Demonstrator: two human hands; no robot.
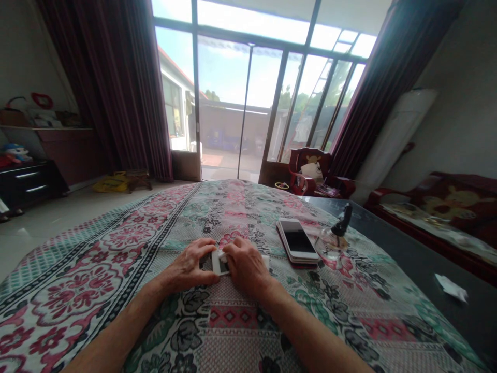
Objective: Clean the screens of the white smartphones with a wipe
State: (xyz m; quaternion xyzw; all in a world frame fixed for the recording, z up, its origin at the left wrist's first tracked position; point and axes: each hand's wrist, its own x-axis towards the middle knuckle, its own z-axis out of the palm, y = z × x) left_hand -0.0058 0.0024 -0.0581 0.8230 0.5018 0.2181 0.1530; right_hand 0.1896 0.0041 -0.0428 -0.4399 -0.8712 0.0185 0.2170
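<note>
Grip by grip, the left hand (194, 262) clasps one end of a small white phone (215, 265) between thumb and fingertips, while the right hand (248, 263) bends over the middle, apparently pinching a white wad (222, 255), perhaps tissue. The phone lies flat on the tablecloth (93, 290), its long side running left to right, with smooth casing and a strip of dark screen showing between the hands. Rubbing that screen looks to be the step in hand; the next move seems to call for steady edges under the left fingers and light, even pressure from the right.

Woven-looking cloth spreads all round, with pink medallions, green leaves and dark braided bands. Just right of the hands sits a stack of phones (298, 239), rounded rectangles, the top one white-framed with glossy black glass. Close beside it stands a clear, bulbous spray bottle (330, 244) with a black nozzle. Farther right, a crumpled white tissue (451, 288) lies on the dark, smooth table (411, 254).

Beyond are a reddish wooden armchair (306, 182), heavy pleated purple curtains (128, 98) and metal-framed glass doors (223, 93), bright with daylight.
</note>
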